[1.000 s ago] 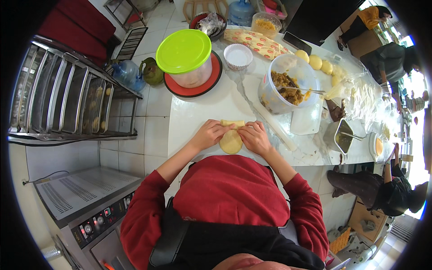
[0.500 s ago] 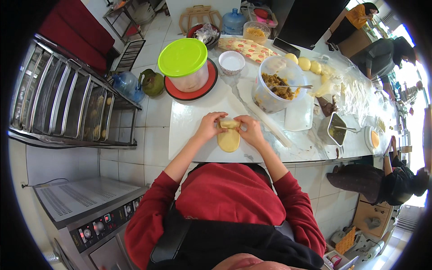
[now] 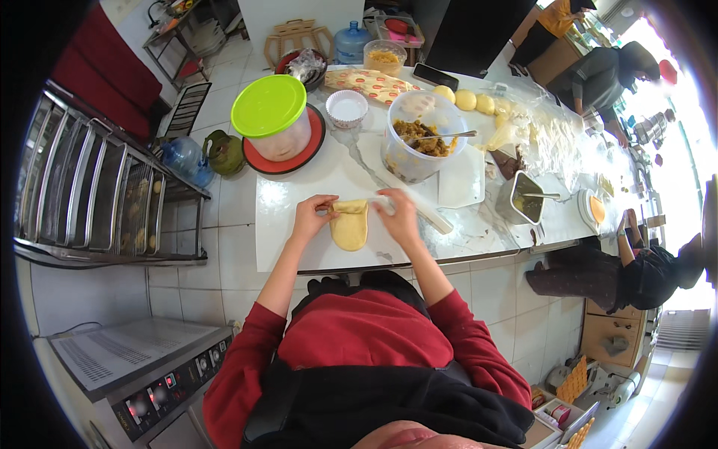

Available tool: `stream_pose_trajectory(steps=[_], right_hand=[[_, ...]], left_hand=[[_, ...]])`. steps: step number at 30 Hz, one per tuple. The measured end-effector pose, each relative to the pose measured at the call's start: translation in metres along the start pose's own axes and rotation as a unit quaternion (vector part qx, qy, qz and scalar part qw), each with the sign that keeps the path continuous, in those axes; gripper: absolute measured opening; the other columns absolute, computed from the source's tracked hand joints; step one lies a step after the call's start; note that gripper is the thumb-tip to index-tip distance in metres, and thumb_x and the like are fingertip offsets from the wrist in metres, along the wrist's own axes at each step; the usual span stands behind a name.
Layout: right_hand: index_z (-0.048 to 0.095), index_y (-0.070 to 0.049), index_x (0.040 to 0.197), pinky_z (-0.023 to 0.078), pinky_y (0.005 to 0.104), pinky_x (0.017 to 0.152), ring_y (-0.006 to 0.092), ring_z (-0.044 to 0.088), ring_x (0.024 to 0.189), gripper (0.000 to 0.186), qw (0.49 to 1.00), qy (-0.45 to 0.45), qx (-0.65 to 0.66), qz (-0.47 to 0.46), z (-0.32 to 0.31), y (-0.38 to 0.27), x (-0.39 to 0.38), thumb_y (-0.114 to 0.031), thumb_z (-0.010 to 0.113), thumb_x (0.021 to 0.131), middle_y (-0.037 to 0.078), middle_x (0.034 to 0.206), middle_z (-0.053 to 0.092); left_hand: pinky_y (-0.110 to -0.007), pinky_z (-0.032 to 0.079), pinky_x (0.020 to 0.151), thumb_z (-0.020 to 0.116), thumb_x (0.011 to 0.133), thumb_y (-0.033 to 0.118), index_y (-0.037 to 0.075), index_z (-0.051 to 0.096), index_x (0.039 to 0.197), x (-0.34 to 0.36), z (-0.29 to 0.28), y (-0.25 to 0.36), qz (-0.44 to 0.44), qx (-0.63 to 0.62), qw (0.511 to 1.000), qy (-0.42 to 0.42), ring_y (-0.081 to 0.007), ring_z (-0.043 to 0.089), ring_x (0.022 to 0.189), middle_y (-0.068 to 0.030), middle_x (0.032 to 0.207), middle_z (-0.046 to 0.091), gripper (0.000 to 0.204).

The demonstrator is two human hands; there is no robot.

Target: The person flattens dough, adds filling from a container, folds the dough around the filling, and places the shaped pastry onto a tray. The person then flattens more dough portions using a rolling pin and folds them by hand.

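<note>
Currently, left hand [image 3: 308, 215] pinches dough piece [image 3: 349, 229] at its 10 o'clock corner; dough lies on surface [image 3: 308, 183], 12 o'clock edge folded over. Right hand [image 3: 400, 217] at 3 o'clock, just off dough, holding nothing, fingers loosely parted. White bar [image 3: 419, 203] slants at 2 o'clock. At 1 o'clock, translucent tub [image 3: 406, 166] of brown filling [image 3: 421, 140] with 1 spoon [image 3: 455, 135]; dough balls [image 3: 465, 99] beyond. Paper cups [image 3: 346, 108] at 12, green-lidded container [image 3: 289, 142] at 11.

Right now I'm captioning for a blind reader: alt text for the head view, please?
The person's left hand touches the rolled far end of an oval dough sheet on a marbled table, the right hand just clear of it; beyond stand a lime-lidded tub and a bucket of brown filling.
</note>
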State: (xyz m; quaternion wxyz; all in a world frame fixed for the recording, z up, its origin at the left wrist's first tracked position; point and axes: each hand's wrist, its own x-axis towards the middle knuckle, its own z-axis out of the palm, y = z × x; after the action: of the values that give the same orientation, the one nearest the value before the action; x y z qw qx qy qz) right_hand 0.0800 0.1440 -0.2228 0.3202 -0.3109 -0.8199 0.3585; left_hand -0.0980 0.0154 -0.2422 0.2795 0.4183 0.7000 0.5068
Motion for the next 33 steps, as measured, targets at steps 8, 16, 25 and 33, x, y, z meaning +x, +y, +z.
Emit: stream_pose_trajectory(steps=[8,16,25,33], right_hand=[[0.054,-0.006,0.104,0.038,0.0409,0.08,0.0302,0.05,0.091,0.034,0.96,0.011,-0.271,0.07,-0.054,0.036,-0.029,-0.009,0.062,0.071,0.012,0.099,0.056],[0.055,-0.011,0.111,0.037,0.0399,0.079,0.029,0.05,0.091,0.042,0.972,-0.139,-0.143,-0.125,-0.021,-0.018,-0.038,-0.01,0.063,0.069,0.009,0.099,0.056],[0.037,-0.007,0.126,0.021,0.0481,0.097,0.0281,0.032,0.119,0.05,0.971,-0.036,-0.23,-0.059,0.026,-0.018,0.014,-0.026,0.051,0.082,0.011,0.126,0.038],[0.026,-0.005,0.135,0.011,0.0499,0.104,0.029,0.02,0.13,0.058,0.927,-0.091,-0.361,-0.039,0.021,-0.038,-0.072,-0.031,0.044,0.086,0.012,0.14,0.024]], left_hand=[[-0.029,0.048,0.079,0.066,0.073,0.004,0.01,0.051,0.118,-0.027,-0.016,0.007,-0.011,-0.024,0.992,0.121,-0.0168,0.057,0.092,-0.0085,0.105,0.059,0.048],[-0.035,0.043,0.085,0.057,0.082,0.015,0.008,0.053,0.116,-0.045,-0.04,0.026,0.026,0.076,0.967,0.243,-0.025,0.055,0.098,-0.0122,0.104,0.058,0.035],[-0.061,0.002,0.1,0.042,0.087,0.032,0.009,0.037,0.128,0.016,0.019,0.018,0.074,0.45,0.875,0.162,-0.0288,0.027,0.127,-0.0102,0.131,0.038,0.048],[-0.057,0.012,0.101,0.046,0.085,0.03,0.009,0.028,0.134,-0.079,0.032,0.01,0.09,0.413,0.902,0.084,-0.0294,0.023,0.129,-0.0121,0.137,0.03,0.057]])
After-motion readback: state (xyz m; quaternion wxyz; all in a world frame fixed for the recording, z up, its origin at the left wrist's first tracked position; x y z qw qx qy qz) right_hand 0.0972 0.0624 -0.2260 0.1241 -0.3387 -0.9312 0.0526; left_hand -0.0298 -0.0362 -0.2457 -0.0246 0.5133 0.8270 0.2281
